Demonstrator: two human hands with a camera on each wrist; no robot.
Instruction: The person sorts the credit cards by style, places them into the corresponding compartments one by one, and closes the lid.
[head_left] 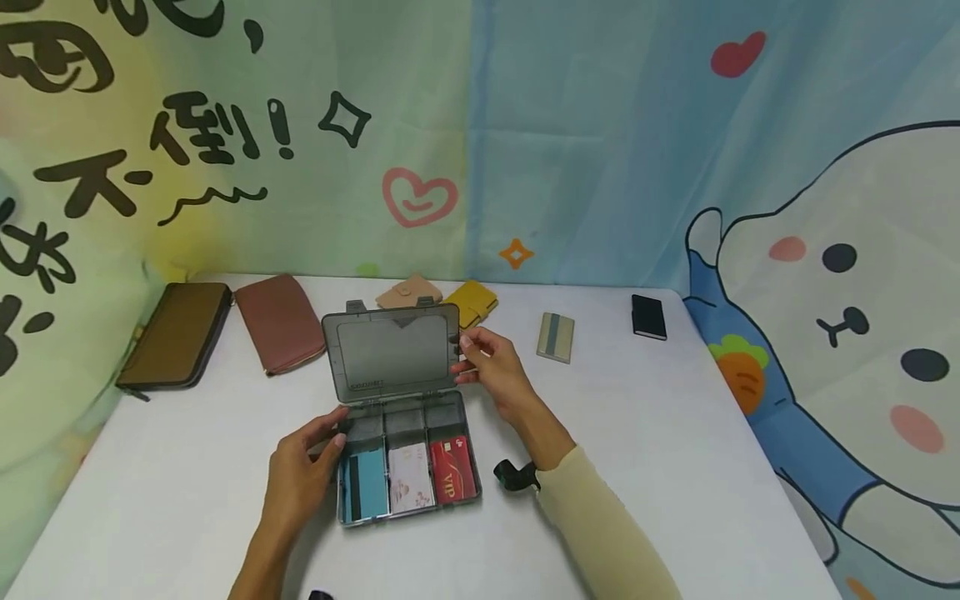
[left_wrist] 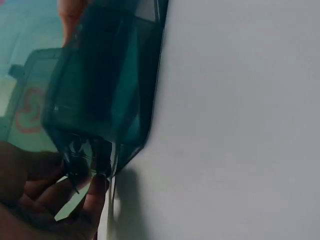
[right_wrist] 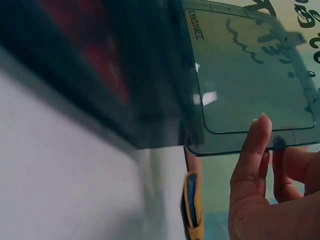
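A translucent grey plastic card case (head_left: 405, 422) lies on the white table with its hinged lid (head_left: 393, 350) raised. Its front compartments hold a blue card (head_left: 371, 485) with a dark stripe, a pale pinkish card (head_left: 410, 477) and a red VIP card (head_left: 453, 469). My left hand (head_left: 306, 467) grips the case's rear left corner beside the hinge; the left wrist view shows thumb and fingers at that corner. With fingers on one face and thumb on the other, my right hand (right_wrist: 270, 190) pinches the lid's right edge.
A brown zip case (head_left: 176, 333) and a reddish-brown pouch (head_left: 281, 323) lie back left. Behind the lid are a tan wallet (head_left: 405, 292) and a yellow wallet (head_left: 472, 302). Farther right lie a beige striped card holder (head_left: 556, 337) and a black notebook-like item (head_left: 648, 317).
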